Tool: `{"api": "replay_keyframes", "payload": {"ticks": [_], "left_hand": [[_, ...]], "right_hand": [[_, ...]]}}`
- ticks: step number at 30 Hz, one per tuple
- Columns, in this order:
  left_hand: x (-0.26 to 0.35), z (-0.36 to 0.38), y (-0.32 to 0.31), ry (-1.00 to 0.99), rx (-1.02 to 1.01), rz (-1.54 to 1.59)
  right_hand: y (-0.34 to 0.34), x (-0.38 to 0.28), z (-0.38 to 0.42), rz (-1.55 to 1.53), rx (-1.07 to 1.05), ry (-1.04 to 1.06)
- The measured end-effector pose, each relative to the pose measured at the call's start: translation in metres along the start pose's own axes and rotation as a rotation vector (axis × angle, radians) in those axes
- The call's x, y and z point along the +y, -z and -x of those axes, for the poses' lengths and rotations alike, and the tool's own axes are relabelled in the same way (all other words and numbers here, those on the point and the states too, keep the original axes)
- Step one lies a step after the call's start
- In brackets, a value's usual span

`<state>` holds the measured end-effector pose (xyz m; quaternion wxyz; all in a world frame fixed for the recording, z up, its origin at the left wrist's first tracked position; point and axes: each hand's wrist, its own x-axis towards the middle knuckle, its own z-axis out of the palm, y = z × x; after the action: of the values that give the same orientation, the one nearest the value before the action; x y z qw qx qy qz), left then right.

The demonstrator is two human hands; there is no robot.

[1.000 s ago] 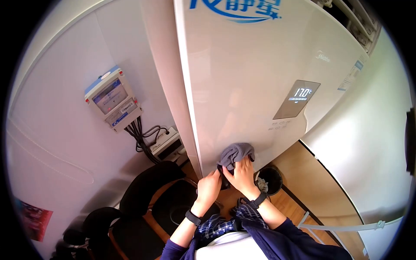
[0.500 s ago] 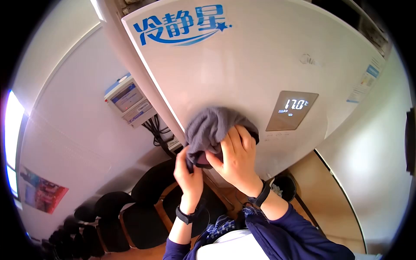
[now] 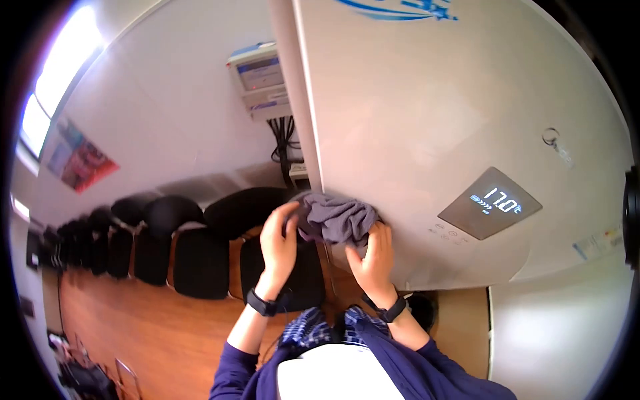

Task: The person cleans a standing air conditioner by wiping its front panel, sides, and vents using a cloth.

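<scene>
A crumpled grey cloth (image 3: 339, 219) is bunched between my hands, in front of the left edge of a white appliance (image 3: 400, 120). My left hand (image 3: 277, 243) grips the cloth's left end, its fingertips partly curled over it. At the lower right side of the cloth, my right hand (image 3: 375, 260) pinches it between thumb and fingers. On the appliance's front, a dark display panel (image 3: 490, 203) reads 17.0 °C, to the right of both hands.
Black chairs (image 3: 200, 263) line the wall at left. A wall-mounted box (image 3: 260, 80) has black cables (image 3: 283, 140) hanging below it. A dark bin (image 3: 421, 310) stands on the floor near my right wrist. A red poster (image 3: 87, 163) hangs further left.
My view has turned left and down. The cloth has come away from the appliance's front towards its left edge, and my right hand has shifted from on top of it to its lower right side.
</scene>
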<state>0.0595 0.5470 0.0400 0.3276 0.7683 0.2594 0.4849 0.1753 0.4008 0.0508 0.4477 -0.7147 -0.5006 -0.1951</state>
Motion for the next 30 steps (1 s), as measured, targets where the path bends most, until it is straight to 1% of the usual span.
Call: {"api": "replay_keyframes", "payload": {"ticks": [2,4,7,8,9,12,13,14,16,19,20,22,24,26,28,29,30], "left_hand": [[0.006,-0.002,0.007,0.044,0.016,-0.075],[0.002,0.003,0.005,0.027,0.081,-0.091],[0.006,0.001,0.004,0.083,0.17,-0.008],[0.008,-0.003,0.004,0.03,0.216,-0.003],[0.013,-0.011,0.005,0.033,0.24,0.029],[0.023,-0.046,0.002,-0.011,0.325,0.154],[0.021,-0.063,0.0,-0.007,0.355,0.221],[0.026,-0.077,-0.001,-0.02,0.352,0.295],[0.026,-0.103,-0.005,-0.045,0.304,0.348],[0.03,-0.123,-0.026,-0.121,0.241,0.444],[0.032,-0.124,-0.033,-0.067,0.22,0.554],[0.018,-0.123,-0.048,-0.035,0.192,0.71],[0.004,-0.117,-0.06,-0.044,0.134,0.691],[-0.023,-0.104,-0.07,0.058,-0.01,0.744],[-0.061,-0.083,-0.088,0.108,-0.062,0.626],[-0.066,-0.075,-0.087,0.152,-0.097,0.584],[-0.066,-0.065,-0.088,0.195,-0.13,0.542]], "right_hand": [[-0.001,0.007,-0.001,-0.132,0.005,-0.03],[-0.003,0.014,0.001,-0.27,0.006,-0.081],[0.004,0.017,0.003,-0.47,-0.05,-0.16],[0.01,0.018,0.005,-0.522,-0.073,-0.191],[0.017,0.019,0.008,-0.523,-0.112,-0.197],[0.035,0.014,0.01,-0.412,-0.088,-0.162],[0.035,0.012,0.008,-0.425,-0.075,-0.188],[0.041,0.008,0.009,-0.45,-0.108,-0.222],[0.051,0.002,0.01,-0.494,-0.166,-0.296],[0.051,-0.008,0.011,-0.371,-0.061,-0.251],[0.049,-0.013,0.009,-0.328,-0.029,-0.25],[0.048,-0.021,0.014,-0.275,0.015,-0.333],[0.043,-0.021,0.019,-0.246,0.029,-0.402],[0.032,-0.024,0.017,-0.208,-0.001,-0.465],[0.014,-0.022,0.012,-0.124,0.033,-0.491],[0.01,-0.02,0.012,-0.05,0.011,-0.479],[0.01,-0.018,0.013,-0.041,0.012,-0.522]]}}
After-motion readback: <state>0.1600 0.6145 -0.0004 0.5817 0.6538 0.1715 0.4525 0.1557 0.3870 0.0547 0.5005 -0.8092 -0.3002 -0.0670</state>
